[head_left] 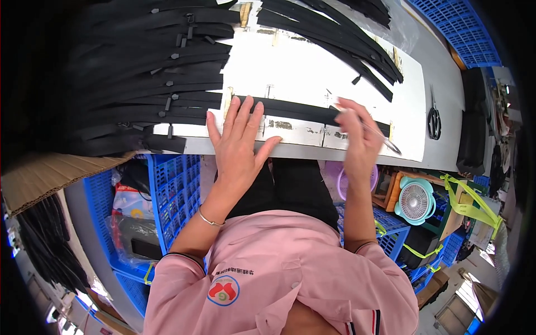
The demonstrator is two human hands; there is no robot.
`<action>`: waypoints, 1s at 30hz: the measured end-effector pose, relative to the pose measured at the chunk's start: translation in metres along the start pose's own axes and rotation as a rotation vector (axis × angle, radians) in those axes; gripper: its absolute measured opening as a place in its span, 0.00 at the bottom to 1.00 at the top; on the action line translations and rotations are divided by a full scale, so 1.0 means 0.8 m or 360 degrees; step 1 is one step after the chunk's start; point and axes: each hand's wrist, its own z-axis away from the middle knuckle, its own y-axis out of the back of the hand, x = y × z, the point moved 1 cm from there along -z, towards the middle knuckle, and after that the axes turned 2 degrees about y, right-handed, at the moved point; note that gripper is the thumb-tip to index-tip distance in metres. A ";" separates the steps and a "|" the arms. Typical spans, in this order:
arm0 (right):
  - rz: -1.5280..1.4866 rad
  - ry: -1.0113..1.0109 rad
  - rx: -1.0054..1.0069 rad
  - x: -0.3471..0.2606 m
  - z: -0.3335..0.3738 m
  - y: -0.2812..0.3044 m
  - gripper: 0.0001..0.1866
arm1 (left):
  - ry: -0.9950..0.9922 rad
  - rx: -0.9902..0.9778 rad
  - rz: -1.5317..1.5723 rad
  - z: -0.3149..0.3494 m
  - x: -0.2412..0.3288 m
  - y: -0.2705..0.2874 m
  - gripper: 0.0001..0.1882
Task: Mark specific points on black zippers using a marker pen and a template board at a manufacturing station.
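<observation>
Shirt: smooth pink cloth [268, 251], buttoned and dark-trimmed at the sleeves, just below both hands.
Bracelet: a thin, rigid metal band [210, 220] around the wrist below the left hand.
Left hand: palm down, fingers straight and spread apart, thumb out toward the other hand; this left hand [239, 146] lays its fingertips on the strip, clasping nothing.
Right hand: bent at the wrist and slightly blurred, the right hand [358, 134] has its fingers closed around a slim pen-like stick [392, 147], whose upper end points to the strip; I can't tell whether it touches.
Strip: flat, matte black fabric strip [296, 110], running from under the left fingertips across to the right hand and past it.
Board: stiff white board [312, 67] beneath the strip, smudged with dark marks.
Pile: many narrow black zipper strips [117, 67] with small pulls, layered left of the left hand.
Scissors: black-handled, metal-bladed scissors [434, 121] lying to the right of the right hand.
Crate: blue plastic lattice crate [460, 30], well beyond the right hand.
</observation>
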 end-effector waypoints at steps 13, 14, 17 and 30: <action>-0.0143 -0.0102 -0.0356 0.018 -0.020 -0.109 0.04 | 0.0009 0.0047 0.0054 0.001 0.000 0.002 0.36; -0.0139 -0.0102 -0.0365 0.018 -0.020 -0.110 0.04 | 0.0003 0.0059 0.0071 0.002 -0.001 0.002 0.36; -0.0036 -0.0023 -0.0374 0.017 -0.020 -0.112 0.04 | 0.0006 0.0077 0.0086 0.002 -0.002 0.001 0.36; 0.0051 -0.0024 -0.0334 0.019 -0.018 -0.109 0.05 | -0.0032 0.0098 0.0073 0.000 0.000 0.001 0.35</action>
